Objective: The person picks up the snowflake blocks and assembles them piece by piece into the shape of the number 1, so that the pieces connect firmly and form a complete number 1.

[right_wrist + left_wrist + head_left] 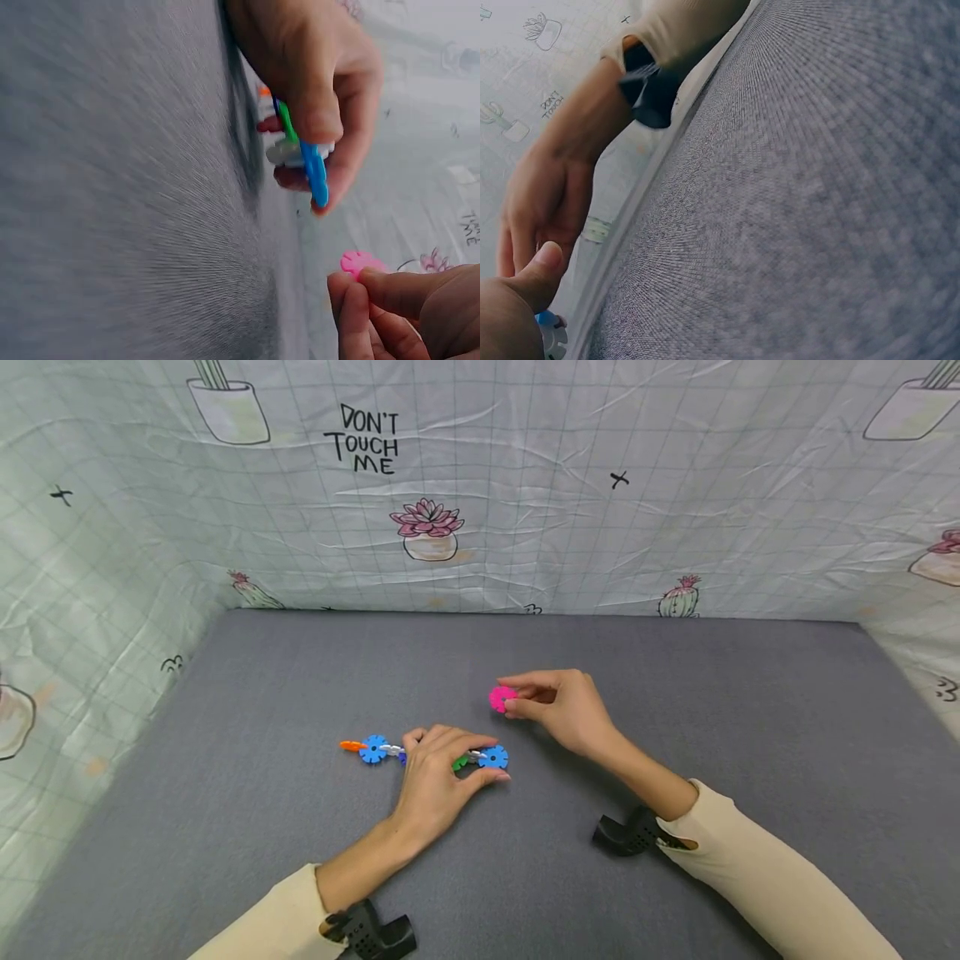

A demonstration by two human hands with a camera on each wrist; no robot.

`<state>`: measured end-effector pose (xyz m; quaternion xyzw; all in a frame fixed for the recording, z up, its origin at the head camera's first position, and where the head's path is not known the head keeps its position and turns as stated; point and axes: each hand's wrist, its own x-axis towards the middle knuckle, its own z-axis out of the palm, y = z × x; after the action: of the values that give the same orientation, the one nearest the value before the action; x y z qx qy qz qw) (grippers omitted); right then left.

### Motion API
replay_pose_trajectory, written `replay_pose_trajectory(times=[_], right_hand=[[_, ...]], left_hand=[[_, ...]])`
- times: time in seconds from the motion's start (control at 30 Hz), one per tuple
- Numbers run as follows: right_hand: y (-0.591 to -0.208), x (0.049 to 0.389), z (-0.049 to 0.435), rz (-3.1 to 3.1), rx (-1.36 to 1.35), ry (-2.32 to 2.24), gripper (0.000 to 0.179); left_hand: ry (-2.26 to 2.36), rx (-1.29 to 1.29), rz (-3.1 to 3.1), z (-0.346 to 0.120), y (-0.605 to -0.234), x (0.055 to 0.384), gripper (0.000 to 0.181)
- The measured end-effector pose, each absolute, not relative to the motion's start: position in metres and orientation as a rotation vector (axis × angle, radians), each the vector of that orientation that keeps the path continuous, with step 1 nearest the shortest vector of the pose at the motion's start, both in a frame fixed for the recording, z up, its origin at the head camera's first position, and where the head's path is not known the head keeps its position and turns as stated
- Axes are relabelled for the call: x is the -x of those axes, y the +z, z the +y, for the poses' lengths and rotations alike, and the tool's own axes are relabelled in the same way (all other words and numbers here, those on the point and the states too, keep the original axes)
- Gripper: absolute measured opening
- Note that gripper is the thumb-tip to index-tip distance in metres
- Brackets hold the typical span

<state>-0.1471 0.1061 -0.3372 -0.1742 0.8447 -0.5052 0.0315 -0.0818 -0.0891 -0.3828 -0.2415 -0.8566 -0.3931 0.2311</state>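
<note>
A chain of notched plastic discs runs left to right under my left hand. Its right end is a blue disc, held between the thumb and fingers. A white disc and a green disc join on behind it; the chain's middle is hidden by the hand. Farther left, another blue disc and an orange disc stick out. Up and to the right, my right hand pinches a single pink notched disc between thumb and fingers, apart from the chain.
Grey cloth covers the tabletop. Behind it and at the sides hangs a pale sheet printed with potted plants and writing. Each wrist carries a black camera mount close to the cuff.
</note>
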Motion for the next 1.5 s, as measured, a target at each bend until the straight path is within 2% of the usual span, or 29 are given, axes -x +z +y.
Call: replay_pose_trajectory(times=[0.63,1.5], right_hand=[[-0.342,0.097,0.132,2.419,0.611,-1.576,0.019],[-0.357,0.089,0.121,2.607,0.785,-1.616,0.016]], left_hand=[[-1.093,0.652,-2.366,-0.089,-0.384,0.082,0.042],[-1.118,0.644,-2.371,-0.088,-0.383,0.081,0.04]])
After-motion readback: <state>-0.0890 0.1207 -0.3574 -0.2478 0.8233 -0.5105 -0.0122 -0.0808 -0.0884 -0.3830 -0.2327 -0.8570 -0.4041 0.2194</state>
